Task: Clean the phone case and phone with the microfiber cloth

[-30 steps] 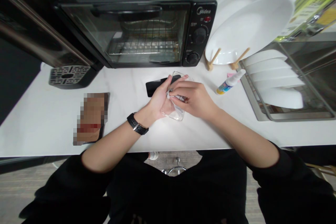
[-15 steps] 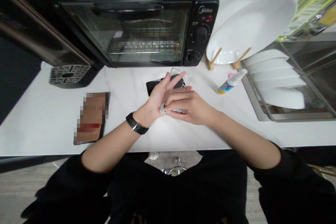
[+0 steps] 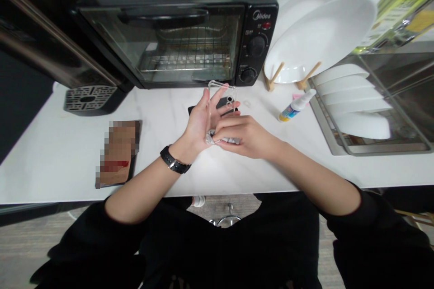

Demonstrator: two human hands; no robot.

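In my left hand (image 3: 195,125) lies a clear phone case (image 3: 222,85), along the palm, with the fingers spread behind it. My right hand (image 3: 249,136) has its fingers pinched on a crumpled white wipe (image 3: 210,137) and presses it against the near end of the case. Both hands meet just above the white counter (image 3: 176,176). Partly hidden behind the left hand and the case, a black phone (image 3: 193,110) lies on the counter. A black watch (image 3: 174,160) is on my left wrist.
A small spray bottle (image 3: 294,107) stands to the right, near a dish rack with white bowls (image 3: 362,125). White plates (image 3: 318,38) and a black toaster oven (image 3: 190,45) stand behind. At left are a flat, pixelated dark-edged item (image 3: 117,153) and a drip tray (image 3: 90,98).
The clear case has turned more upright, its far end shifting left. The right hand keeps the wipe at the near end. The view has shifted slightly.
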